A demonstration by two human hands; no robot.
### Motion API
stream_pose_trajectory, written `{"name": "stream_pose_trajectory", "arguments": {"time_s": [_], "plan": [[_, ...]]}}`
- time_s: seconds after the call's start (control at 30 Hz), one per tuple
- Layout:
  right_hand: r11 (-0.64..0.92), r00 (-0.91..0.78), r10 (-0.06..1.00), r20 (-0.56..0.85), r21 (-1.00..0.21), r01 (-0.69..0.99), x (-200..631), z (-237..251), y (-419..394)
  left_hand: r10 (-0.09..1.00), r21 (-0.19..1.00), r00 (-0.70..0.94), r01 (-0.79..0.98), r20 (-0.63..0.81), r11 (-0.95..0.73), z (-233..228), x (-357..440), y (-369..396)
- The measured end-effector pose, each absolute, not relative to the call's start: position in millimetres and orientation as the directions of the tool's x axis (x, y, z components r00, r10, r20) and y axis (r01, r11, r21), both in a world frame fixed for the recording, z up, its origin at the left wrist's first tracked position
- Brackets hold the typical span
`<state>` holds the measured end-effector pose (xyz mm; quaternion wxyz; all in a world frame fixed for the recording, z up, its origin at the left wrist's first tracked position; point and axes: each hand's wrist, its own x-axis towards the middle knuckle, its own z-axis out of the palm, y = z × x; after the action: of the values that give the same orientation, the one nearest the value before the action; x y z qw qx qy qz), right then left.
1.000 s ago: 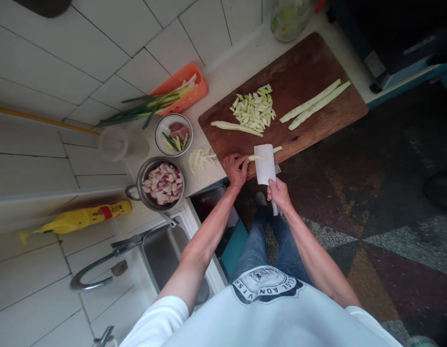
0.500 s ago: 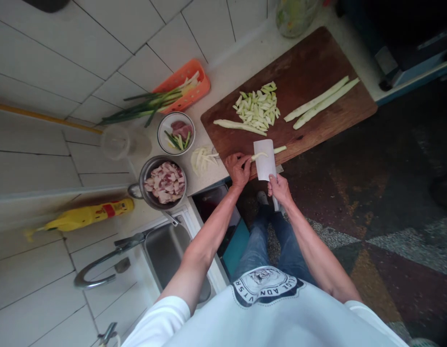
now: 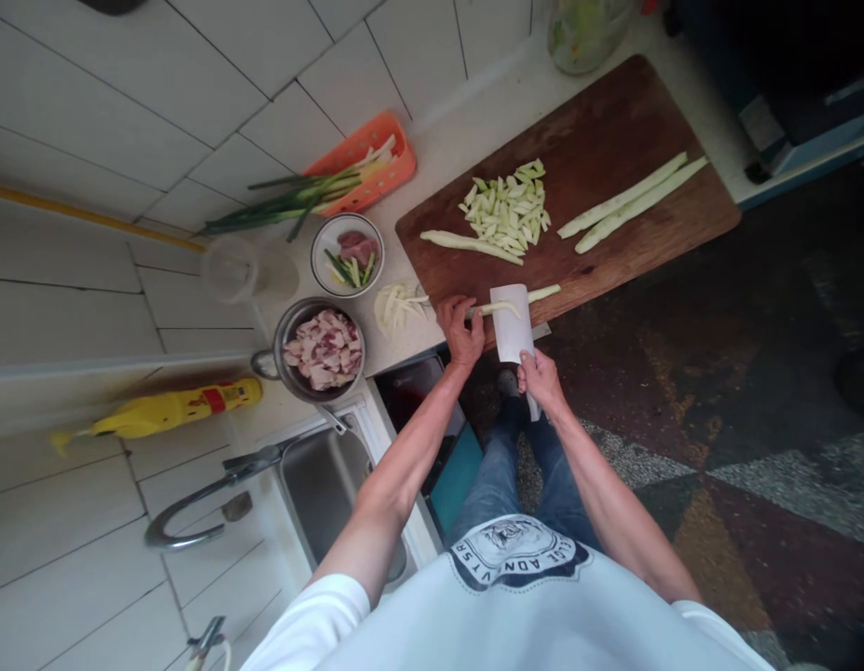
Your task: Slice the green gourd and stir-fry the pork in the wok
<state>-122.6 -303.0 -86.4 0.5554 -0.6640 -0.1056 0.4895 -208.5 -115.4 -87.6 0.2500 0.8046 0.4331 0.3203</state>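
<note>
The stalk (image 3: pixel 545 293) lies along the near edge of the board (image 3: pixel 624 112), one end at your left hand (image 3: pixel 461 328), the other showing past the cleaver (image 3: pixel 513 328). A pale strip shows against the blade; whether that is the stalk, a slice or a reflection, you cannot tell from here.

Your left fingers are closed on the stalk, close to the blade: curl the tips back and let the knuckles guide the steel. Your right hand is wrapped round the handle; hold the wrist steady and the blade at one angle, so each cut comes out even. Short strokes should suit so slim a piece. So near the edge, it could roll or slip off; a little further in would give firmer backing.

Beyond it, a longer stalk (image 3: pixel 472 246) lies beside the pile (image 3: pixel 508 210) of cut bits, with two stalks (image 3: pixel 631 203) to the right. Leave room between them and your stroke. The shreds (image 3: pixel 400 308) sit on the counter (image 3: pixel 390 354), off the board's left corner.
</note>
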Motion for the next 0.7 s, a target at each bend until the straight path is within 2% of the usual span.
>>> {"name": "stream_pose_trajectory", "arguments": {"time_s": [0.23, 0.7], "plan": [[-0.358, 0.483, 0.689, -0.541, -0.833, -0.422, -112, -84, -288, 0.879, 0.668, 0.379, 0.578, 0.289, -0.469, -93, -226, -123], [-0.365, 0.399, 0.725, -0.561, -0.804, -0.469, -128, -86, -300, 0.859, 0.716, 0.409, 0.496, 0.307, -0.492, -102, -226, -120]]}}
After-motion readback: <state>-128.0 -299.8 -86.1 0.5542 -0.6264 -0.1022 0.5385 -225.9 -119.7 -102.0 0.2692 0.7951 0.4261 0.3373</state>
